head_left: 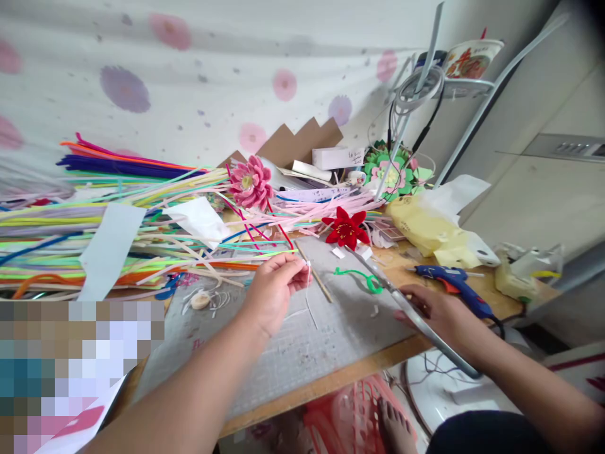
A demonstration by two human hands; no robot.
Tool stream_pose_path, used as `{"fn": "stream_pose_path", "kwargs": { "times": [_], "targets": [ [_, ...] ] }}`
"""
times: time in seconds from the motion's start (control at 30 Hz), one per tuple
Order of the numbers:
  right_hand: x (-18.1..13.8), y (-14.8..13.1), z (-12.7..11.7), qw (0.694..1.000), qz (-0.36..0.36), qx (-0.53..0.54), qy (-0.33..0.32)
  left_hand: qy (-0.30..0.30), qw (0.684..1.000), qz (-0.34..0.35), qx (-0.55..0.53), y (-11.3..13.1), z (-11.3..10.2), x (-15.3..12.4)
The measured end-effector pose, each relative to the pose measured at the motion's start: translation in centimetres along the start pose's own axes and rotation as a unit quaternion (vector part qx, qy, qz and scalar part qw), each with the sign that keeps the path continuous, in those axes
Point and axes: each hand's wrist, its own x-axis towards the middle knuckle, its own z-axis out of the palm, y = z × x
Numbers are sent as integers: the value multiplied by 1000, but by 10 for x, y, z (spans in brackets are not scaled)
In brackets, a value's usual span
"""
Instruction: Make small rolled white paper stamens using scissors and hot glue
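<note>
left hand (pixel 276 285): pinching white cord (pixel 308 297), dangling below | right hand (pixel 438 310): gripping metal tool (pixel 424 324)

Left hand (pixel 278 284), right hand (pixel 437 315) and forearms (pixel 189 378) are bare; dark clothing (pixel 482 435) shows between four and five o'clock, near a bare foot (pixel 396 425).

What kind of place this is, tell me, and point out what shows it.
Likely a craft workspace, perhaps at home: bundles of colourful fuzzy stems, a red flower that looks handmade, and a blue glue gun.
</note>
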Motion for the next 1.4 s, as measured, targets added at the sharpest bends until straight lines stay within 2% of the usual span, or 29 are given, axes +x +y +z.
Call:
{"fn": "stream_pose_path", "kwargs": {
  "times": [0.07, 0.17, 0.27, 0.33, 0.37, 0.43, 0.5, 0.6, 0.7, 0.87, 1.07, 1.23, 1.3, 1.4],
  "targets": [
    [14, 13, 2, 995, 8, -92, 32, -13, 1000, -6, 1, 0, 1, -2],
    [26, 24, 0, 984, 0, -177, 17, -31, 999, -20, 4, 0, 2, -4],
    [22, 15, -5, 977, -72, -192, 52, -54, 998, -40, 11, -1, 3, -5],
    [16, -5, -6, 978, -141, -116, 102, -73, 996, -57, 17, -2, 4, -6],
    [14, -18, -5, 978, -173, -41, 110, -83, 994, -66, 22, -3, 4, -7],
    [13, -47, 0, 970, -193, 132, 72, -100, 991, -85, 32, -4, 5, -8],
    [17, -72, 9, 949, -191, 251, 13, -116, 988, -98, 43, -5, 7, -10],
    [30, -91, 21, 914, -183, 356, -69, -134, 984, -104, 51, -5, 8, -11],
    [39, -92, 28, 893, -173, 407, -80, -143, 982, -105, 58, -4, 8, -11],
    [42, -89, 30, 902, -157, 401, -30, -129, 983, -114, 61, -3, 8, -12],
    [37, -93, 30, 917, -169, 360, -21, -121, 979, -121, 108, -6, 9, -16],
    [34, -93, 34, 925, -188, 328, 41, -119, 980, -118, 103, -4, 11, -16],
    [33, -92, 35, 922, -214, 315, 76, -131, 978, -126, 99, -3, 10, -16],
    [33, -90, 33, 904, -300, 276, 132, -153, 974, -132, 101, -1, 10, -17]
  ]
}}
